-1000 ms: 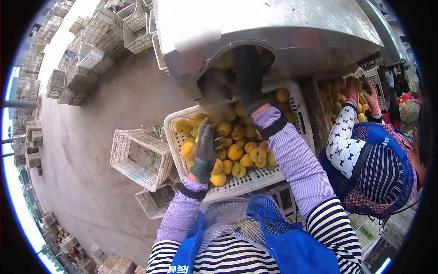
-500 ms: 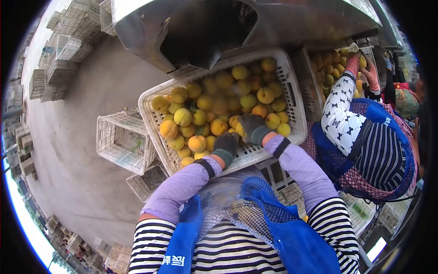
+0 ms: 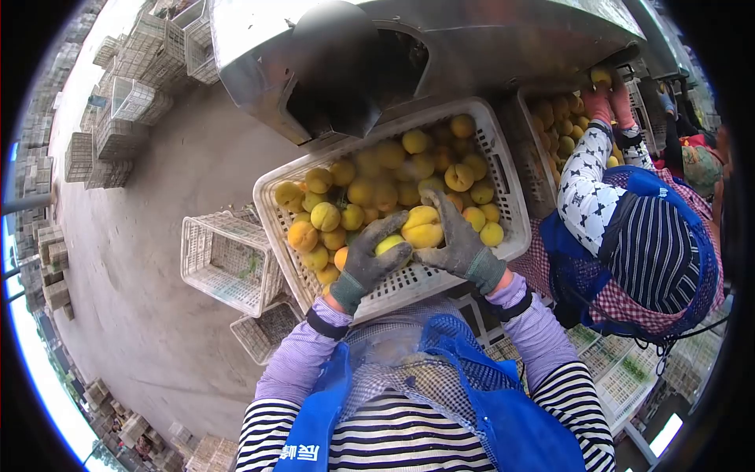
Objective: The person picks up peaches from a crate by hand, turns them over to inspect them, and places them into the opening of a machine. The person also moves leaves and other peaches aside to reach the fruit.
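Observation:
Both my hands wear dark grey gloves and are raised over the near side of a white plastic crate [image 3: 515,206] of yellow peaches. In my right hand [image 3: 462,248], thumb and fingers curl round a large yellow peach [image 3: 422,227]. My left hand [image 3: 370,263] is closed round a greenish-yellow peach [image 3: 388,245], partly hidden by the fingers. The two hands nearly meet between these fruits. Beneath and beyond them, many loose peaches [image 3: 324,216] fill the crate, some with an orange blush.
A metal machine chute [image 3: 259,86] overhangs the crate's far edge. At right, a co-worker in a striped cap [image 3: 653,256] handles peaches over another crate [image 3: 535,157]. White crates [image 3: 224,271] stand on the floor at left, with more stacked [image 3: 122,130] farther back.
My hands have risen from among the peaches, each now with a peach in it. The co-worker's hands have lifted toward the machine with a peach. The view has shifted slightly.

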Demonstrator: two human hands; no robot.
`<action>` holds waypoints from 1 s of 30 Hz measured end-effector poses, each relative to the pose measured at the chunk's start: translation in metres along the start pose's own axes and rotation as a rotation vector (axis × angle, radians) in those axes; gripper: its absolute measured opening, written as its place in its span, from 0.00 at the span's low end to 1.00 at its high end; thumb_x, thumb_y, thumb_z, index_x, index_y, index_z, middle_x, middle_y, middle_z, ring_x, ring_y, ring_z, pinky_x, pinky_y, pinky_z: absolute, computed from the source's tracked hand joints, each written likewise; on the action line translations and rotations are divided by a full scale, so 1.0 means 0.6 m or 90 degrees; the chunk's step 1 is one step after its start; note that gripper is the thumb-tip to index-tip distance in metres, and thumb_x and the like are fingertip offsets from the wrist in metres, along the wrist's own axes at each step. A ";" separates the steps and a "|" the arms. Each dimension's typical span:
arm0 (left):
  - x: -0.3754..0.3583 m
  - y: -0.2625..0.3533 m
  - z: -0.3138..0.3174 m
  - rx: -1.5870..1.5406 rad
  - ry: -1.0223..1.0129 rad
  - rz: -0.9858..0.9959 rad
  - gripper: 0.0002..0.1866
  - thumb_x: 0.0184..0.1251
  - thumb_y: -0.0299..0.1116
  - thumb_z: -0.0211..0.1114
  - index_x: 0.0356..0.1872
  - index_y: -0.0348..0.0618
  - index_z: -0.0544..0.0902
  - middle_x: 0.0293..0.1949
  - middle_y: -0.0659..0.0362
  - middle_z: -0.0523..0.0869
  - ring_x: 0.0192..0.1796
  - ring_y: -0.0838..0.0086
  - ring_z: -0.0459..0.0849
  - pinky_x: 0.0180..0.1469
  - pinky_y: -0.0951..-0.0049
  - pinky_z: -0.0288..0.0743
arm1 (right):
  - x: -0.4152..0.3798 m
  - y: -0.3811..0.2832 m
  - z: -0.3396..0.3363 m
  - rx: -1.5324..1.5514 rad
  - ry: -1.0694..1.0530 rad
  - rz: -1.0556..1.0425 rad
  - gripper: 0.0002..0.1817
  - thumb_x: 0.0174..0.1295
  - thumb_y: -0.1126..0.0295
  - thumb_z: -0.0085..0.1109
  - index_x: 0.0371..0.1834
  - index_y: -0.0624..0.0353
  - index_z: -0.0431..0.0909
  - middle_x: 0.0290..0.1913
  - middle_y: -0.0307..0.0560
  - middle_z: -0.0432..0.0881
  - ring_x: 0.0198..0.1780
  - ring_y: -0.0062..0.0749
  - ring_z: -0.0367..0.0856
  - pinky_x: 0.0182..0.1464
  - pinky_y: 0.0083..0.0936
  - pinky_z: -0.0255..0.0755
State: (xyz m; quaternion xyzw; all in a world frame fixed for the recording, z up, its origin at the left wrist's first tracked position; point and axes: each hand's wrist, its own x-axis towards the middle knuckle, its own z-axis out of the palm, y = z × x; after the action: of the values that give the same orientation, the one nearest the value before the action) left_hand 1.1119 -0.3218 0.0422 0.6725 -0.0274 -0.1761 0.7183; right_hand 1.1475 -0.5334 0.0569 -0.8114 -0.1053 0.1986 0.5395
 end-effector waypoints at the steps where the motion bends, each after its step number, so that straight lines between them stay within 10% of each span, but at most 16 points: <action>1: -0.001 -0.004 0.001 -0.052 0.033 -0.027 0.27 0.68 0.32 0.67 0.67 0.35 0.74 0.61 0.54 0.78 0.64 0.69 0.76 0.67 0.69 0.70 | -0.002 -0.017 0.003 -0.023 0.039 0.004 0.57 0.41 0.54 0.82 0.74 0.66 0.60 0.67 0.61 0.70 0.68 0.48 0.72 0.68 0.36 0.69; 10: 0.047 0.085 -0.039 0.193 0.198 0.232 0.22 0.67 0.30 0.64 0.62 0.35 0.79 0.53 0.50 0.83 0.55 0.64 0.80 0.60 0.68 0.74 | 0.058 -0.125 -0.009 -0.142 0.211 -0.188 0.48 0.41 0.57 0.82 0.66 0.65 0.70 0.56 0.54 0.75 0.57 0.45 0.78 0.60 0.38 0.75; 15: 0.086 0.114 -0.076 -0.059 0.310 0.142 0.22 0.72 0.34 0.61 0.62 0.32 0.77 0.54 0.51 0.83 0.57 0.67 0.79 0.63 0.69 0.72 | 0.160 -0.170 -0.004 -0.252 0.333 -0.301 0.43 0.44 0.51 0.80 0.62 0.62 0.73 0.51 0.55 0.77 0.53 0.48 0.81 0.51 0.40 0.80; 19: 0.091 0.120 -0.083 -0.079 0.371 0.138 0.21 0.80 0.36 0.48 0.64 0.31 0.75 0.59 0.49 0.82 0.61 0.66 0.80 0.66 0.68 0.70 | 0.291 -0.153 0.006 -0.373 0.248 -0.011 0.33 0.48 0.44 0.73 0.51 0.55 0.78 0.45 0.56 0.82 0.45 0.52 0.84 0.47 0.44 0.80; 25: 0.045 0.070 -0.087 -0.227 0.339 0.057 0.22 0.78 0.36 0.52 0.64 0.31 0.74 0.62 0.49 0.79 0.64 0.63 0.78 0.69 0.66 0.70 | 0.314 -0.149 0.038 -0.428 0.242 -0.025 0.32 0.46 0.48 0.75 0.52 0.53 0.78 0.48 0.53 0.83 0.47 0.51 0.84 0.48 0.46 0.79; 30: 0.032 0.083 -0.091 -0.633 0.273 0.044 0.27 0.73 0.37 0.54 0.70 0.34 0.67 0.65 0.47 0.74 0.64 0.60 0.78 0.70 0.60 0.71 | 0.370 -0.143 0.049 -0.498 0.430 -0.302 0.33 0.49 0.47 0.74 0.53 0.55 0.77 0.48 0.53 0.82 0.44 0.48 0.83 0.45 0.44 0.78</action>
State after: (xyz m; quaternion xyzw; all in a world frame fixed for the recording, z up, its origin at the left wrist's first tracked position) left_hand 1.1555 -0.2732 0.0821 0.2710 0.1840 -0.0028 0.9448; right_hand 1.3383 -0.3895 0.0795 -0.9235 -0.1721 -0.2524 0.2321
